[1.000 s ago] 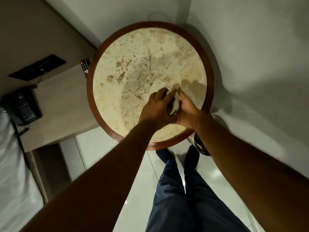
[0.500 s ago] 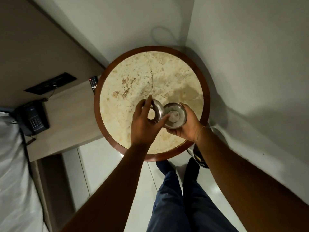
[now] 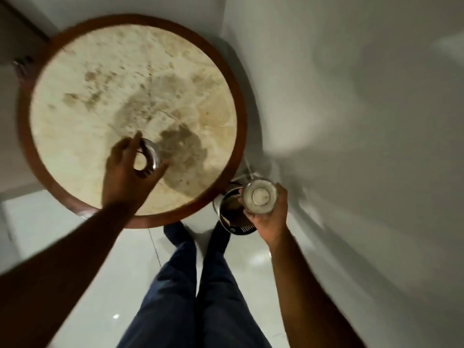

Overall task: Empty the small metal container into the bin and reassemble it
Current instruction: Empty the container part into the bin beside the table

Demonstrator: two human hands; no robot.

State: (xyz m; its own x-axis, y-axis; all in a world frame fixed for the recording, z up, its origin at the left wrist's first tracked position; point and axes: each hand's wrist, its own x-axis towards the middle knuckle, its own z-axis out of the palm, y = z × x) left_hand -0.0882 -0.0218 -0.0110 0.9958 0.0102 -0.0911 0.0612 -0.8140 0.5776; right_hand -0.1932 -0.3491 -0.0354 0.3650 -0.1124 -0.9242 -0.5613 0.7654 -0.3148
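The right hand [image 3: 270,217] cups the small metal container [image 3: 259,195] by its smooth, likely slippery wall over the bin [image 3: 234,214], while the left hand [image 3: 125,169] pinches its light, rigid lid [image 3: 148,156] above the tabletop [image 3: 75,116].

Metal container [image 3: 260,196] upright above bin [image 3: 232,212]; ring lid [image 3: 148,154] over table.

Motion blur smears the whole frame, the bin [image 3: 234,217] is partly hidden behind the container [image 3: 260,195] and the right hand [image 3: 270,217], the ring-shaped lid [image 3: 148,156] is partly covered by the left hand [image 3: 128,172], and a dark object [image 3: 21,64] beyond the table [image 3: 228,79] cannot be identified.
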